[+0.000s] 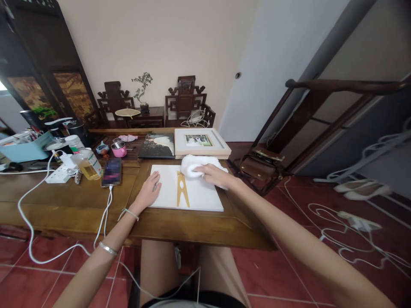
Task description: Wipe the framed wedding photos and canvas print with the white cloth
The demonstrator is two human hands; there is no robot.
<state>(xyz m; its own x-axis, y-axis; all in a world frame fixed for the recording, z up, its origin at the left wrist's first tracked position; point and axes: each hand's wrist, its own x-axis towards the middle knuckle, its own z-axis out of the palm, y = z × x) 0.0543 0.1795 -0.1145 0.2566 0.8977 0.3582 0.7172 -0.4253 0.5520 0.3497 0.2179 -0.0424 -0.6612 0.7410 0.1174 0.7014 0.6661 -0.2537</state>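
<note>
A white board (202, 199) with a gold A-shaped figure (179, 192) on it lies flat near the table's front edge. My left hand (150, 190) rests on the board's left side, fingers stretched out and holding nothing. Bunched in my right hand (213, 174) is a white cloth (189, 162), over the board's upper right part. The cloth hides the board's far right corner and the area near the top of the gold figure.
Behind the board lie a framed picture (221, 143) and a dark photo panel (154, 147). To the left are a phone (111, 173) with a cable, a bottle of yellow liquid (90, 169), a power strip (59, 174) and a pink cup (118, 149). A wooden chair (302, 102) stands at right.
</note>
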